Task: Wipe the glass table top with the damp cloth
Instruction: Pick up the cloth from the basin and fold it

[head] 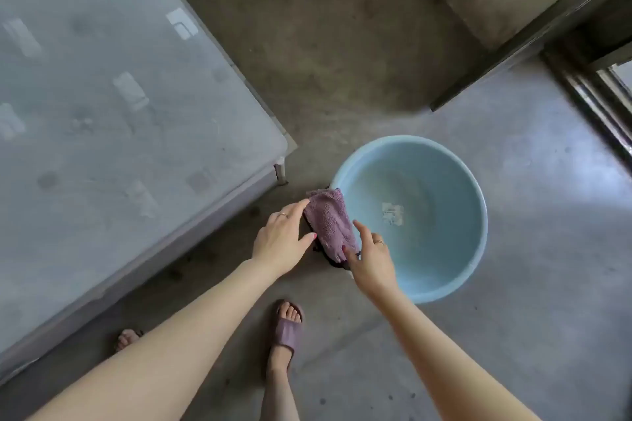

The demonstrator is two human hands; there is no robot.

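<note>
**Cloth held over the floor beside the basin, table to the left**

Bare concrete floor (342, 55), grey, stained. Frosted glass table top (113, 106) fills the left side, dusty with smudges, one rounded corner and a white leg (280, 173) near centre. Left hand (282, 243): fingers mostly straight, fingertips and thumb against the left edge of the cloth, ring on one finger. Purple terry cloth (330, 224) hangs folded between both hands, above the floor, overlapping the left rim of the basin, off the table. Right hand (371, 258): thumb and fingers pinch the cloth's lower right corner, index finger raised, ring visible. Light blue plastic basin (410, 215) sits on the floor at right, a label at its bottom; can't tell whether it holds water. Below: two feet, the nearer in a purple slide sandal (288, 330). Top right: metal door track (588, 85).
</note>
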